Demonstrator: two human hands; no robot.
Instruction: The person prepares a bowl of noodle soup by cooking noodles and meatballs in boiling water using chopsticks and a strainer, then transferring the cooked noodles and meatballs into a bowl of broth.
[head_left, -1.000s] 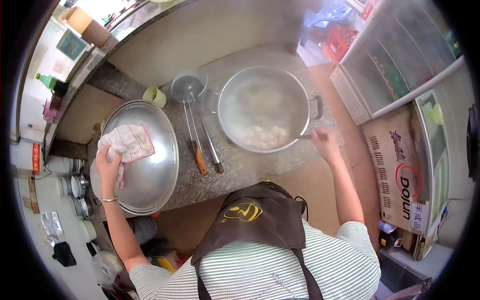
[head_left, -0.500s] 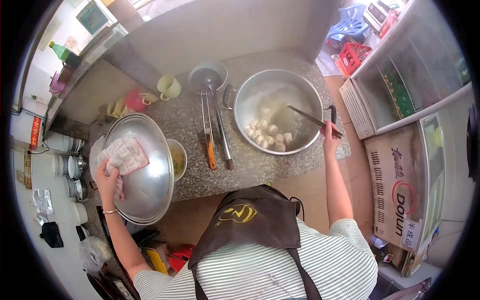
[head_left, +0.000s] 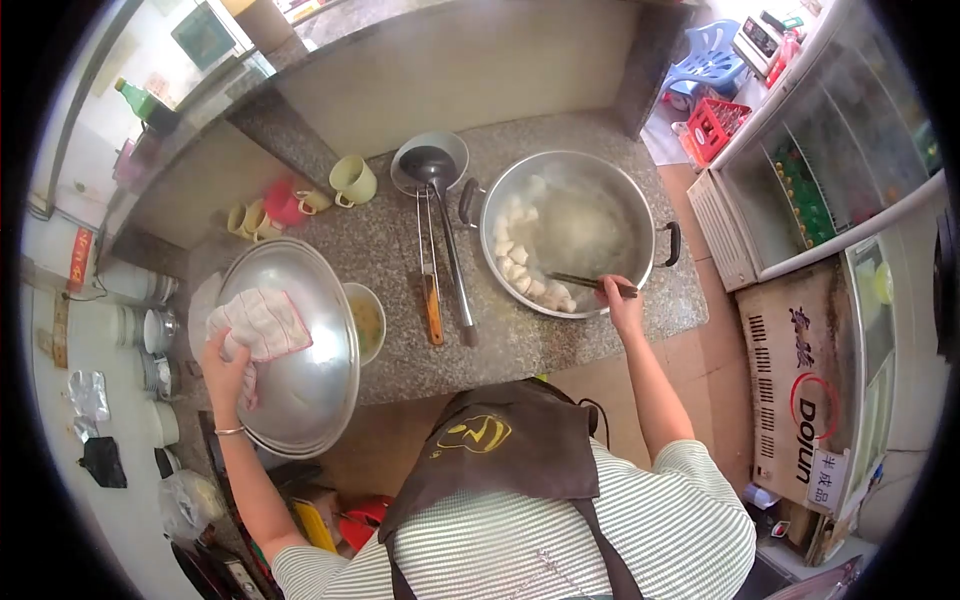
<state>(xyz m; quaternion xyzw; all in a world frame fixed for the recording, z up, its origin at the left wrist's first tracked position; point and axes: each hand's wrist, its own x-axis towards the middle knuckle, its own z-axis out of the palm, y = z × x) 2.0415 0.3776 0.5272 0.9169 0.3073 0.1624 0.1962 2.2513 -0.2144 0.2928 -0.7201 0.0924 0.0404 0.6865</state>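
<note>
Head view: over the pot [head_left: 575,167] at right, stiff, likely light chopsticks [head_left: 575,280] are aptly clasped near their outer ends by the right hand [head_left: 621,302], soft cloth [head_left: 264,324] by the left hand [head_left: 225,362] over the lid [head_left: 307,388]

- Bare strip along the bench's [head_left: 530,345] near edge, barred at right by the right hand [head_left: 620,297].
- Ladle [head_left: 457,262] and wooden-handled tool [head_left: 433,315] (side by side) block the middle.
- Lid [head_left: 310,390] crowds the left end.
- Far right corner, past the pot [head_left: 568,162], seems passable, though haze blurs it.
</note>
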